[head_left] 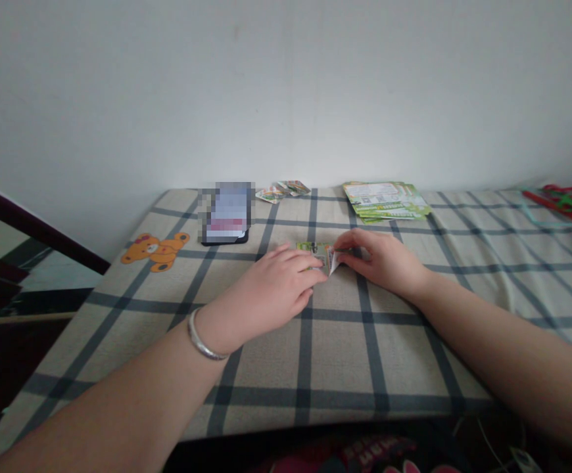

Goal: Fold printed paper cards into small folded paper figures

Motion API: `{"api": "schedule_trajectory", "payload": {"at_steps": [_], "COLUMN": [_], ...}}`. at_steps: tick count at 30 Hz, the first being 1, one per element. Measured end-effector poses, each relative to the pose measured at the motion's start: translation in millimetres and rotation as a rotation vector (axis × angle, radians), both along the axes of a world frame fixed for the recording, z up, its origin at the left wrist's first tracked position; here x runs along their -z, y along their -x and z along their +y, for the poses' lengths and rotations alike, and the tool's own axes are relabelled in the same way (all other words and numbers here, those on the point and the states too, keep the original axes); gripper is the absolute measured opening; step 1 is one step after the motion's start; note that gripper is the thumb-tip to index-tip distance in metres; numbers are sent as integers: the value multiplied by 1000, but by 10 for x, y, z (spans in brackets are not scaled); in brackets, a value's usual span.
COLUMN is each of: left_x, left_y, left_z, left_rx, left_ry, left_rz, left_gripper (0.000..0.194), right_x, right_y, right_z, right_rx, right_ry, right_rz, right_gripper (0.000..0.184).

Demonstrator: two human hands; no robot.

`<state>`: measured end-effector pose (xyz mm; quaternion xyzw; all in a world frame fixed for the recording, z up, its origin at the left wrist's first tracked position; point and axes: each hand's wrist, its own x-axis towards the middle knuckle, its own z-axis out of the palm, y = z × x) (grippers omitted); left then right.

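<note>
A small green printed paper (pixel 319 249) lies on the checked tablecloth between my two hands, its right edge lifted as a fold. My left hand (pixel 281 282), with a silver bangle at the wrist, rests flat over the paper's left part, fingers stretched out. At the raised edge, my right hand (pixel 379 259) pinches the paper between thumb and fingertips. Much of the paper is hidden under the left fingers.
Behind my right hand lies a stack of green printed sheets (pixel 384 201). Small folded papers (pixel 285 190) sit by the wall, beside a phone (pixel 227 213). A bear cutout (pixel 155 251) is at the left, and colourful strips (pixel 569 203) lie far right on the tablecloth (pixel 340 368).
</note>
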<state>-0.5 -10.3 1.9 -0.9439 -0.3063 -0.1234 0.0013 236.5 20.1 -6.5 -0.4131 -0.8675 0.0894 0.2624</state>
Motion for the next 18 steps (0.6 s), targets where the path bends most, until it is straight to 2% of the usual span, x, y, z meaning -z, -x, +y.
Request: {"api": "schedule_trajectory", "payload": {"at_steps": [3,5,8,18], "left_x": [-3,-4,-3,-2], "left_y": [-5,-6,-6,-6], "left_z": [0,1,2,-8], "left_rx": [3,8,12,0], "left_ry": [-21,-29,-33,-27], "left_rz": [-24,-30,-34,-29], "left_gripper": [30,29,29,31], "right_x": [29,41,43,-47], "right_y": [32,42,44,-32], "right_z": [4,26,63,33], "right_rx": [64,66,1,-174], "right_ry": [29,38,37,-31], "right_rz": [74,87,71,-14], "right_gripper": [20,15,3,13]}}
